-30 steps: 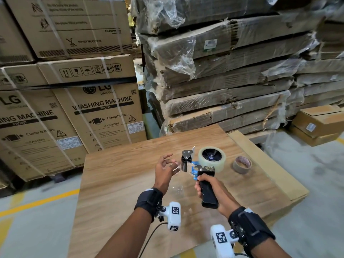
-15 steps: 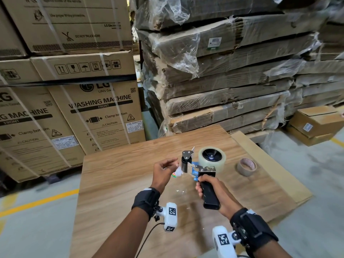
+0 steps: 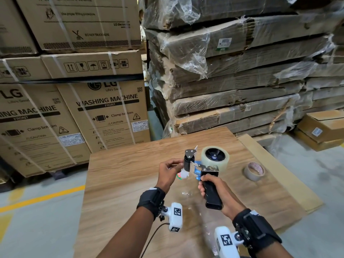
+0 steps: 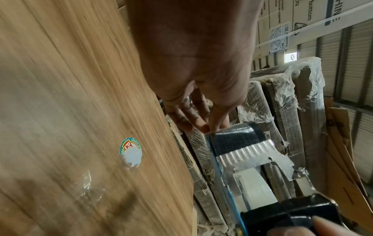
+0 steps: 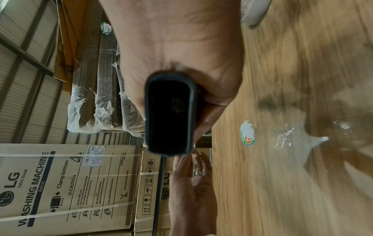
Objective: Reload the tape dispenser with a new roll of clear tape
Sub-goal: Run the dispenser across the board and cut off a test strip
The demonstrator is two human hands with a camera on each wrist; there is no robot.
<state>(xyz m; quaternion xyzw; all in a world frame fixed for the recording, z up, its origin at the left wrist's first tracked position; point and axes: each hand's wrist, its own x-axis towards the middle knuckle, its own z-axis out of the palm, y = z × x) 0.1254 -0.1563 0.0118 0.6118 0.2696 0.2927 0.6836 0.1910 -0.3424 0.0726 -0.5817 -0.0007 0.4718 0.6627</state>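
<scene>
evidently the right hand (image 3: 221,190) grips the black-handled metal tape dispenser (image 3: 202,170) steady while the left hand (image 3: 168,174) pinches the clear tape end (image 4: 210,132) to thread it over the black roller (image 3: 187,162)

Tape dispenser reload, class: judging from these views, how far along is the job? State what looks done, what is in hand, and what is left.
Done: the clear tape roll sits on the tape dispenser, and an old core lies aside on the table. In hand: the right hand grips the handle while the left hand pinches the tape's end at the black roller. Left: probably drawing the tape across the toothed blade.
</scene>
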